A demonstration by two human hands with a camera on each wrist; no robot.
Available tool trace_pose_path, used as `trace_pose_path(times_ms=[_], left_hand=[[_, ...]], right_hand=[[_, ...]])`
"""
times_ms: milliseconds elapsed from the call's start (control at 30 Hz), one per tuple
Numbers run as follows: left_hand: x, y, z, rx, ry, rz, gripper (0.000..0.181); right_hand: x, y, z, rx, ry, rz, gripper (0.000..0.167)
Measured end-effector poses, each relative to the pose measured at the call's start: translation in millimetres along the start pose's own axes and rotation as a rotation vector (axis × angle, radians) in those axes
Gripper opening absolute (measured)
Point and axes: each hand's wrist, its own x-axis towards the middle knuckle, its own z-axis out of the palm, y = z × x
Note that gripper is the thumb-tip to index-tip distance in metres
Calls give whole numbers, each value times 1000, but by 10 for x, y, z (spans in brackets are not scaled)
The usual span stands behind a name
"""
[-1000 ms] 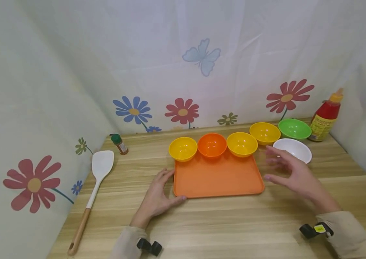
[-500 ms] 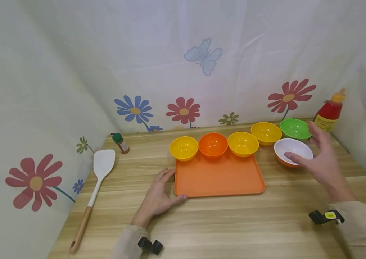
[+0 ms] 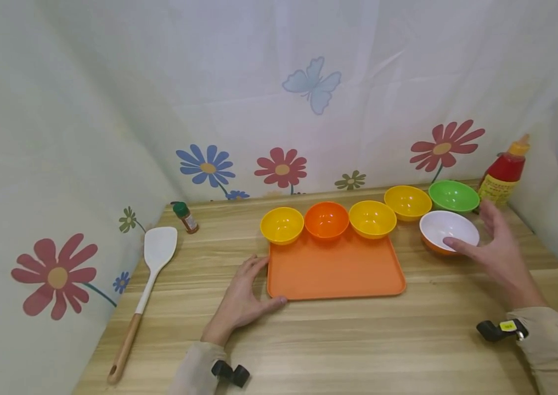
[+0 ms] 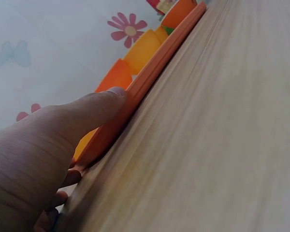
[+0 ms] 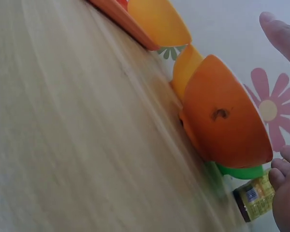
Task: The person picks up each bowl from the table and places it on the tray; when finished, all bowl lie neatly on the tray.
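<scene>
An orange tray [image 3: 335, 271] lies on the table. My left hand [image 3: 239, 302] rests at its near left corner; in the left wrist view the thumb [image 4: 104, 104] touches the tray's edge. Along the tray's far edge stand a yellow bowl [image 3: 281, 226], an orange bowl [image 3: 327, 221] and another yellow bowl [image 3: 372, 219]. My right hand [image 3: 501, 258] is spread round the right side of a bowl with white inside and orange outside [image 3: 449, 230]. Its thumb reaches over the bowl's near rim. In the right wrist view, the fingers [image 5: 285, 166] are beside the rim, not closed on it.
Behind the white-lined bowl stand a yellow bowl [image 3: 407, 203] and a green bowl [image 3: 454, 196]. A red sauce bottle [image 3: 502, 175] is at the far right corner. On the left lie a white spatula with a wooden handle [image 3: 145, 296] and a green-capped spice jar [image 3: 186, 218].
My right hand has moved right, from beside the tray to the far side of the white-lined bowl, then slightly down towards it. My left hand stays at the tray corner.
</scene>
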Motion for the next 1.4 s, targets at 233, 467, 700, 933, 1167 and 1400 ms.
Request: trace_pose_path(times_ms=[233,467,700,933,1167,1400], left_hand=[[10,-3,1,9,-12,-12,111],[2,9,-5,-2,-11,-13,111],[-5,10,2,5,-11,-13,111],[-15,9,6,-2,2,-3,110],[-17,13,2,-7,2,-9,109],[-11,14,-7,-3,-13,-23,110]], right_hand=[[38,108,58,-4,-50,-12,122],[58,198,109,-66,-72,-16,118],[58,276,110,-74,-109,-20,118],[55,325,99,-75,-122,-20,114],[33,336,97,-76,-104,-6,113],[1,265,106,-76,-92,-5,112]])
